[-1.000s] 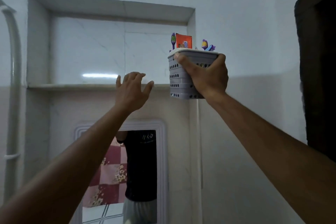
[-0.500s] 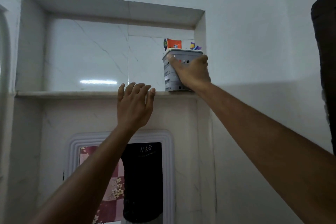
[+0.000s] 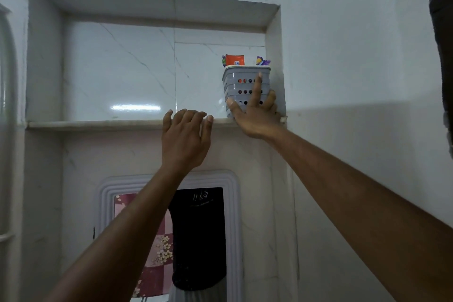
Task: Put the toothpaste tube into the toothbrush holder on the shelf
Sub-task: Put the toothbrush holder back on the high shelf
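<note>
Toothpaste in the holder, holder on the shelf

Toothpaste [image 3: 234, 59] shows as an orange-red end sticking up out of the grey holder [image 3: 241, 86], above and a little left of the right hand [image 3: 255, 115]. That hand lies spread against the holder's near face: one finger points straight up the wall of holes, the thumb reaches out to the left low corner, and the other fingers curl by the right side. The fingers are splayed wide and flat rather than closed round anything; whether the palm presses on the holder I cannot tell.

The holder stands upright at the far right end of the shelf [image 3: 98, 124], just beside the right wall of the niche [image 3: 274, 56]. Beside the toothpaste, a toothbrush head [image 3: 223, 61] peeks out at the left of the rim, and purple and blue brush ends [image 3: 262, 61] rise at the right.

The left hand [image 3: 185, 140] is loose and empty, its bent fingertips resting on the shelf's near edge, left of the holder and apart from it.

Below the shelf hangs a white-framed mirror [image 3: 232, 203] that shows a dark shirt and a pink flowered cloth. A white pipe [image 3: 8, 130] runs down the left edge, and a dark door frame [image 3: 441, 56] fills the right edge.
</note>
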A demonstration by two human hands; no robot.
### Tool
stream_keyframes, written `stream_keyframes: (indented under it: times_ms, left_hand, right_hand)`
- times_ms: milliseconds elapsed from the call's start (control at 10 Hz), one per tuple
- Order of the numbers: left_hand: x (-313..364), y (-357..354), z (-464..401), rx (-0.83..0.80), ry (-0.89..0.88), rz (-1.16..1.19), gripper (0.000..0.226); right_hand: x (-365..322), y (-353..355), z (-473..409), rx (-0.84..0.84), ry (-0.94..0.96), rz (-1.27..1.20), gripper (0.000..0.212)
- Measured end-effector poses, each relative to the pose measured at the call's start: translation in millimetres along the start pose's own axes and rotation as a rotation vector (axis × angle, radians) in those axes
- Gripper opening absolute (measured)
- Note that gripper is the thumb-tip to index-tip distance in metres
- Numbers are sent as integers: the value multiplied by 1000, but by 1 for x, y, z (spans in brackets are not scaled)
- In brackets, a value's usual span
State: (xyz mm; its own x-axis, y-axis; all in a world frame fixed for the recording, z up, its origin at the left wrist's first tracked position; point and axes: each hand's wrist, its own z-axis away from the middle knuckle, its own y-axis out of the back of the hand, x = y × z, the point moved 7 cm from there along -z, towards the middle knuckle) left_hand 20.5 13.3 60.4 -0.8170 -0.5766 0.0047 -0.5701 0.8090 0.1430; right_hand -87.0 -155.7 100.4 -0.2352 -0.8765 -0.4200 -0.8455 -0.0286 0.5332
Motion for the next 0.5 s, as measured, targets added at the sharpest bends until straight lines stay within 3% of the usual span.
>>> stream_keyframes:
  times_ms: [200, 500]
  left_hand:
    - [0, 0, -3, -28, -15, 2, 44]
    - [2, 2, -1, -98, -4, 48, 48]
  right_hand:
    - [7, 1, 5, -39, 48, 14, 118]
    - [14, 6, 15, -44, 101, 105, 118]
